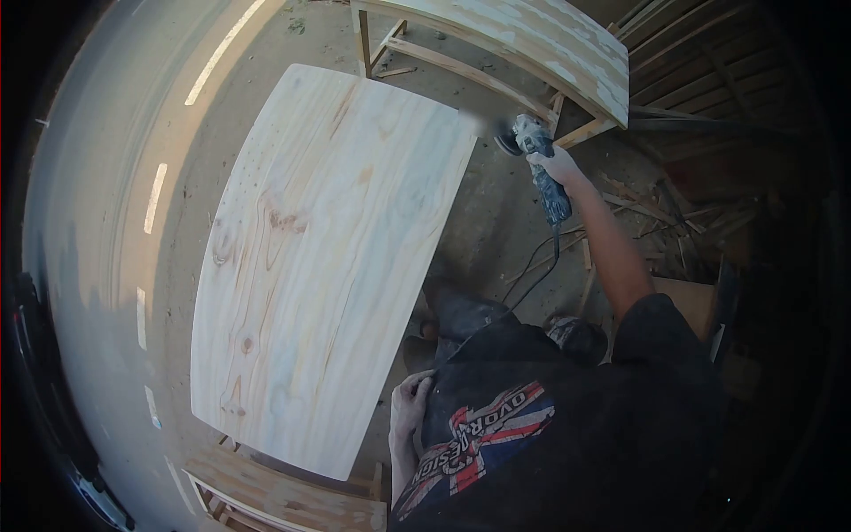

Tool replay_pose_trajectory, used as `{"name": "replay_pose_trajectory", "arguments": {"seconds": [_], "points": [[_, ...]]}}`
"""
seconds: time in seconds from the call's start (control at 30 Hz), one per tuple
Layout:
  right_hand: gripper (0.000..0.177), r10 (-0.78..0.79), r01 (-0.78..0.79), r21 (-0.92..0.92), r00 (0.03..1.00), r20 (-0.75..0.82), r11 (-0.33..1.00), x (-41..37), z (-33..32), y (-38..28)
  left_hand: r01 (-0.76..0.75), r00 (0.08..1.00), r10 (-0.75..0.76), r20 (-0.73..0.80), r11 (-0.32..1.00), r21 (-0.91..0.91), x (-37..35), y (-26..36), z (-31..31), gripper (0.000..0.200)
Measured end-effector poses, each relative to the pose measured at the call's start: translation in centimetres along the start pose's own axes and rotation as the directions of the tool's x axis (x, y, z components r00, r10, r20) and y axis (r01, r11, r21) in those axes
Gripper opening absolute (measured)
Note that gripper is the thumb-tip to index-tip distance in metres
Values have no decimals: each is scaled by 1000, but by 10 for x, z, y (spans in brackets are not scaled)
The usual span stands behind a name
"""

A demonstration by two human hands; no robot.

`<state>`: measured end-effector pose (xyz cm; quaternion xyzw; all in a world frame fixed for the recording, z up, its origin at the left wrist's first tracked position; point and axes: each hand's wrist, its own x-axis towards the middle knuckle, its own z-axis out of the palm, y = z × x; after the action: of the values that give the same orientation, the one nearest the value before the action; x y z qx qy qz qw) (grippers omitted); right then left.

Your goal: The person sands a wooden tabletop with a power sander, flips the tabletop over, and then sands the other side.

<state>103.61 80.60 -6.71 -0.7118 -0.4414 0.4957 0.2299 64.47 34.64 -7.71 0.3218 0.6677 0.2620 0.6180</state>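
My right hand [557,166] is wrapped around the body of a dusty blue angle grinder [554,202]. Its round disc [507,142] points toward the near corner of a pale wooden tabletop [328,266], apart from it. The tabletop has curved sides, knots and streaky grain. A cord [545,269] trails from the grinder back toward my body. Low beside the tabletop's edge, my left hand [409,403] is closed, its curled fingers against my dark T-shirt [567,381]. Whatever those fingers may pinch is hidden. White dust coats both hands.
A second wooden table [496,35] with a patchy white top stands beyond the far end. A wooden bench [284,488] is at the near end. Scrap wood [674,222] litters the ground to the right. A road [97,222] runs along the left.
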Motion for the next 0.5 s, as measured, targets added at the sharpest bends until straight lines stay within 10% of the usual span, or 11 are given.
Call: {"name": "replay_pose_trajectory", "arguments": {"seconds": [0.17,0.5], "points": [[76,-216,183,-442,976,-24,878,52,2,-6,-89,991,102,-84,985,146,24,44,64,27],[84,-324,419,-579,908,266,699,128,-11,-6,13,984,8,-178,993,118,76,112,161,26]]}}
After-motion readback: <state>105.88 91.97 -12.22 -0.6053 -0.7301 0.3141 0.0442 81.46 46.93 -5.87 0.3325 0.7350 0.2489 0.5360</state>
